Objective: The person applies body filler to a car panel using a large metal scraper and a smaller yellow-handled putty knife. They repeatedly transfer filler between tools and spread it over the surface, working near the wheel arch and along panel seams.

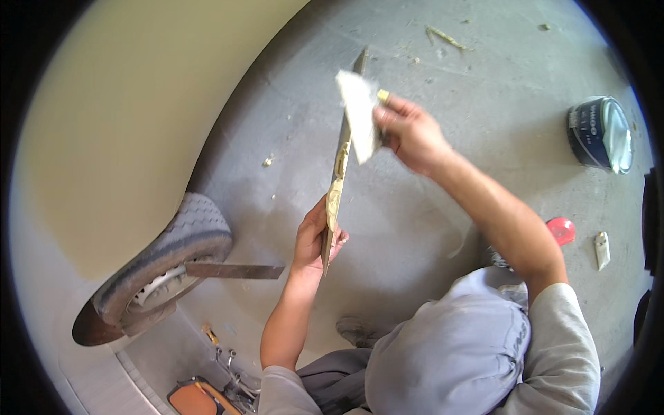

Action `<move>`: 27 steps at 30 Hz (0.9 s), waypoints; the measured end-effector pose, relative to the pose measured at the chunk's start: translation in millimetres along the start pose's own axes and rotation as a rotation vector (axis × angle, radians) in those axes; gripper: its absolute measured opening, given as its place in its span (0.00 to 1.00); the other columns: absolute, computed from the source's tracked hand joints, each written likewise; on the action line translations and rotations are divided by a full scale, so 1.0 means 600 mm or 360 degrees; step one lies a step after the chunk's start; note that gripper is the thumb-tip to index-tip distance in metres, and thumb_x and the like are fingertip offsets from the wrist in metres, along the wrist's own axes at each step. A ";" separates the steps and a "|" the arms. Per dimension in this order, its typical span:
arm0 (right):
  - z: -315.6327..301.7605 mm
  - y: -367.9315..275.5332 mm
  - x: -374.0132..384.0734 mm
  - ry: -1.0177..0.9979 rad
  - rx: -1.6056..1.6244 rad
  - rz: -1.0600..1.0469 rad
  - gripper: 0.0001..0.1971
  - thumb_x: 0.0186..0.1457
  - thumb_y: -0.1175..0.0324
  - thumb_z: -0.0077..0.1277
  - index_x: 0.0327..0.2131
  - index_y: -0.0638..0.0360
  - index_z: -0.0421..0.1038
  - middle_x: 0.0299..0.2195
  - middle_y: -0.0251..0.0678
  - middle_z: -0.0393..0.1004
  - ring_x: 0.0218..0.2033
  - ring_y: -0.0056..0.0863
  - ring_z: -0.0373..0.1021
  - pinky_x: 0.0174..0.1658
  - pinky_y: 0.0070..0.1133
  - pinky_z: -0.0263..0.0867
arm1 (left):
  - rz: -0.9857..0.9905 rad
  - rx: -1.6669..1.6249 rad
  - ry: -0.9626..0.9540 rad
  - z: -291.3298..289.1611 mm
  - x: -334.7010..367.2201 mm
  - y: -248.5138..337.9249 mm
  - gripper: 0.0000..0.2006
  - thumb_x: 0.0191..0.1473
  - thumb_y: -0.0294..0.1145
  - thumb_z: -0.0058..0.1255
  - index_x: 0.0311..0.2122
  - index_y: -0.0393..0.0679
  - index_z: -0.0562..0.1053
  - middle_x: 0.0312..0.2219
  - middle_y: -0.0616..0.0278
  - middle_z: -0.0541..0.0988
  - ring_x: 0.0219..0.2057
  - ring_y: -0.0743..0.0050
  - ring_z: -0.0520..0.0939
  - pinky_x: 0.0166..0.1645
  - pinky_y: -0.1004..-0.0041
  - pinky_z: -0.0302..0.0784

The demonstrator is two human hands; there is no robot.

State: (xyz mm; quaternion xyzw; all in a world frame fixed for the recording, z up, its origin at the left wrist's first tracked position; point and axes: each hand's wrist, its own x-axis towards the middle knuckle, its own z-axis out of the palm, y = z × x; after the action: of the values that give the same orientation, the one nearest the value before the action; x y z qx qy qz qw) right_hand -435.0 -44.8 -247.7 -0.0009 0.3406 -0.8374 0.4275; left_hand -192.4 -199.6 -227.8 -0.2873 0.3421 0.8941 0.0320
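Observation:
My left hand (315, 235) is closed round the lower end of a long thin board (344, 145), seen nearly edge-on and tilted upward. Cream-coloured putty (333, 197) lies in a thick smear along the board, just above my left fingers. In my right hand (413, 131) is a flat white spreader (360, 114), pinched between thumb and fingers and somewhat blurred. Its blade overlaps the upper part of the board; whether the two touch I cannot tell. A small yellow patch shows at the tip of a right finger.
Left of me stands a beige vehicle body (138, 104) with a wheel (166, 263). A dark flat strip (238, 270) juts from beside it. On the grey floor are a dark blue can (588, 135), a red object (561, 230), a small white tube (602, 250) and metal tools (232, 366).

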 end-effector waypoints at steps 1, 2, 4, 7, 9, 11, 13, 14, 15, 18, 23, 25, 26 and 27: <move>-0.003 0.002 -0.011 0.0067 -0.0110 0.0170 0.13 0.67 0.68 0.51 0.52 0.62 0.74 0.39 0.31 0.79 0.38 0.22 0.75 0.45 0.28 0.73 | 0.0008 -0.0061 0.0068 0.018 0.014 0.001 0.24 0.70 0.35 0.37 0.67 0.40 0.58 0.15 0.68 0.73 0.11 0.82 0.68 0.35 0.77 0.73; -0.009 0.010 -0.036 0.0011 -0.0197 0.0194 0.14 0.67 0.68 0.52 0.53 0.61 0.74 0.38 0.29 0.78 0.38 0.21 0.74 0.45 0.27 0.73 | 0.0014 -0.0125 0.0144 0.032 0.025 0.007 0.24 0.70 0.35 0.37 0.68 0.40 0.58 0.15 0.68 0.72 0.11 0.82 0.68 0.35 0.77 0.73; -0.033 0.020 -0.071 -0.0029 -0.0480 0.0341 0.16 0.66 0.68 0.54 0.55 0.61 0.74 0.37 0.27 0.78 0.37 0.19 0.73 0.44 0.25 0.73 | -0.0005 -0.0237 0.0227 0.055 0.040 0.020 0.25 0.71 0.36 0.36 0.69 0.40 0.57 0.15 0.68 0.71 0.11 0.82 0.67 0.35 0.76 0.72; -0.080 -0.006 -0.070 0.0236 -0.0455 0.0440 0.16 0.67 0.71 0.51 0.56 0.63 0.72 0.39 0.30 0.79 0.39 0.19 0.74 0.44 0.26 0.72 | 0.0035 -0.0094 0.0065 0.084 0.052 0.028 0.24 0.70 0.34 0.35 0.68 0.40 0.58 0.13 0.68 0.71 0.10 0.82 0.68 0.34 0.77 0.73; -0.104 -0.047 -0.041 0.0219 -0.0120 0.0036 0.17 0.68 0.72 0.48 0.58 0.64 0.68 0.43 0.33 0.79 0.42 0.21 0.75 0.46 0.25 0.72 | -0.0011 -0.0032 0.0117 0.108 0.058 0.013 0.24 0.70 0.33 0.37 0.68 0.40 0.59 0.13 0.67 0.72 0.10 0.81 0.69 0.33 0.76 0.74; -0.111 -0.081 -0.022 0.0022 0.0240 -0.0303 0.19 0.68 0.73 0.48 0.60 0.66 0.65 0.46 0.35 0.78 0.44 0.23 0.74 0.50 0.26 0.72 | -0.0035 0.0000 0.0101 0.132 0.067 -0.006 0.25 0.69 0.34 0.40 0.68 0.39 0.59 0.17 0.66 0.75 0.12 0.79 0.72 0.33 0.73 0.76; -0.103 -0.093 -0.021 0.0093 0.0028 0.0032 0.18 0.68 0.74 0.48 0.59 0.67 0.66 0.46 0.34 0.78 0.44 0.22 0.74 0.49 0.26 0.73 | -0.0037 -0.0021 -0.0053 0.150 0.081 -0.020 0.25 0.69 0.34 0.42 0.68 0.39 0.59 0.19 0.65 0.77 0.13 0.79 0.74 0.34 0.72 0.78; -0.102 -0.096 -0.028 0.0191 0.0156 0.0289 0.17 0.67 0.74 0.50 0.57 0.67 0.68 0.44 0.34 0.78 0.44 0.21 0.74 0.49 0.25 0.73 | -0.0063 -0.0115 -0.0054 0.156 0.090 -0.024 0.24 0.69 0.32 0.41 0.67 0.39 0.59 0.17 0.65 0.76 0.12 0.79 0.73 0.35 0.73 0.78; -0.100 -0.096 -0.034 0.0305 -0.0302 0.0430 0.16 0.66 0.74 0.52 0.55 0.66 0.69 0.40 0.33 0.78 0.41 0.20 0.74 0.45 0.24 0.73 | -0.0054 -0.0208 0.0106 0.163 0.096 -0.028 0.24 0.69 0.31 0.40 0.67 0.39 0.59 0.15 0.65 0.74 0.11 0.80 0.71 0.36 0.74 0.78; -0.115 -0.103 -0.050 0.0533 -0.0974 -0.0206 0.10 0.64 0.79 0.52 0.47 0.65 0.74 0.34 0.33 0.78 0.35 0.18 0.72 0.39 0.23 0.73 | -0.0007 -0.0461 0.0275 0.172 0.110 -0.023 0.23 0.70 0.33 0.38 0.67 0.40 0.59 0.16 0.66 0.75 0.12 0.80 0.72 0.39 0.73 0.78; -0.152 -0.129 -0.039 -0.0230 -0.2151 -0.1553 0.23 0.39 0.84 0.55 0.44 0.62 0.79 0.46 0.42 0.78 0.48 0.45 0.75 0.61 0.44 0.68 | -0.0171 -0.0362 0.0252 0.202 0.136 -0.030 0.27 0.67 0.38 0.48 0.68 0.43 0.62 0.30 0.69 0.82 0.22 0.76 0.82 0.36 0.68 0.79; -0.162 -0.136 -0.041 -0.0203 -0.2055 -0.1432 0.23 0.39 0.83 0.54 0.44 0.60 0.80 0.48 0.43 0.77 0.51 0.45 0.74 0.63 0.49 0.64 | -0.0100 -0.0636 0.0294 0.215 0.152 -0.022 0.26 0.71 0.37 0.38 0.70 0.40 0.54 0.21 0.62 0.79 0.15 0.79 0.77 0.40 0.72 0.79; -0.172 -0.143 -0.041 -0.0183 -0.2087 -0.1396 0.23 0.39 0.83 0.54 0.44 0.60 0.80 0.48 0.44 0.78 0.51 0.45 0.74 0.63 0.49 0.64 | -0.0037 -0.0574 0.0246 0.220 0.160 -0.014 0.26 0.71 0.36 0.37 0.70 0.40 0.54 0.21 0.62 0.79 0.16 0.79 0.78 0.40 0.72 0.79; -0.176 -0.143 -0.045 -0.0150 -0.2061 -0.1463 0.23 0.40 0.84 0.53 0.44 0.61 0.80 0.47 0.44 0.78 0.51 0.45 0.75 0.63 0.49 0.65 | 0.0003 -0.0530 0.0188 0.225 0.167 -0.005 0.26 0.71 0.36 0.36 0.70 0.40 0.53 0.22 0.61 0.79 0.16 0.79 0.79 0.39 0.72 0.80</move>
State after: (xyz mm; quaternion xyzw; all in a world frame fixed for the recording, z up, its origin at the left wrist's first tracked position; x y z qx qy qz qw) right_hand -510.3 69.6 -272.0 -0.4251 0.7068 -0.5645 -0.0326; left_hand -341.9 -126.2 -202.0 -0.3402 0.1907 0.9200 -0.0372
